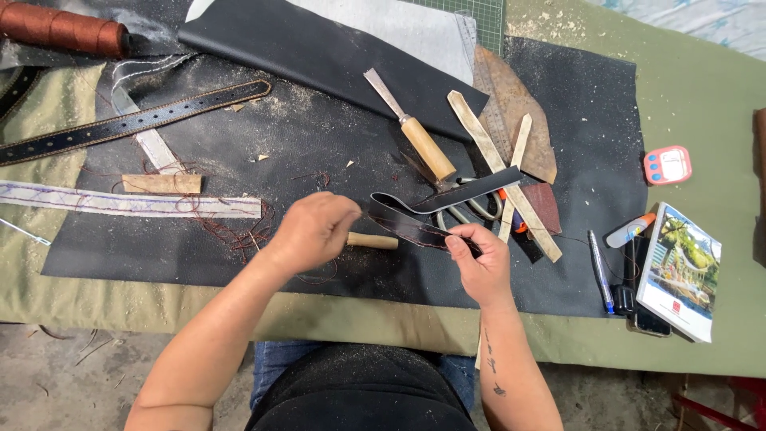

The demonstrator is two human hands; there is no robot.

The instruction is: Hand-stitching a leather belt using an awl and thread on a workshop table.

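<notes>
My left hand [313, 230] grips a small tool with a pale wooden handle [373, 240] that points right toward a folded black leather strap [431, 209]. My right hand [477, 257] pinches the lower end of that strap, which shows reddish stitching along its edge. The strap loops back over itself and its upper end lies across a pair of scissors [471, 207]. Dark red thread [239, 231] trails on the black leather sheet [319, 152] to the left of my left hand.
A wooden-handled chisel [415, 132], pale leather strips [499, 160], a punched black belt [136, 120], a spool of brown thread [60, 28], a wood block [162, 183], a pink timer [667, 165], pens [598, 267] and a booklet [678, 271] lie on the green-covered table.
</notes>
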